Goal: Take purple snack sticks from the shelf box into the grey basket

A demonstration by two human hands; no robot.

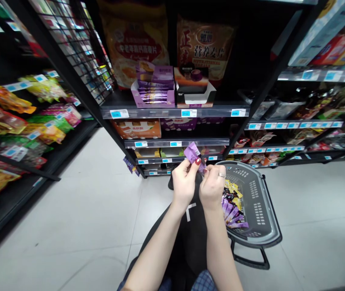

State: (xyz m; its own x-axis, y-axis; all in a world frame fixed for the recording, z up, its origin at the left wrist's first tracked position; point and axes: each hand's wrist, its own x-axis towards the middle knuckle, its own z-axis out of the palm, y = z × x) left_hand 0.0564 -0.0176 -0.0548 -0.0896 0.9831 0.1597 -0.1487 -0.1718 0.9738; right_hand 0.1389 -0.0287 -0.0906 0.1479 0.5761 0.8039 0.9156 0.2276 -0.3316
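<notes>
My left hand [184,182] and my right hand [211,188] are raised together in front of me, both pinching one small purple sachet [193,153]. The left fingers grip its upper part, the right fingers its lower end. A ring sits on a right finger. Just below and to the right of my hands, a dark grey shopping basket [261,206] rests on the floor with several purple and yellow sachets [233,204] inside. On the shelf ahead stands an open purple display box [153,91] holding the same kind of purple sachets, beside a white and orange display box [194,91].
Black shelving [175,112] with blue price tags stands straight ahead. Large snack bags [136,40] fill its top tier. More shelves of colourful packets [15,121] run along the left, and others run off to the right [312,101]. The floor [93,218] is pale tile.
</notes>
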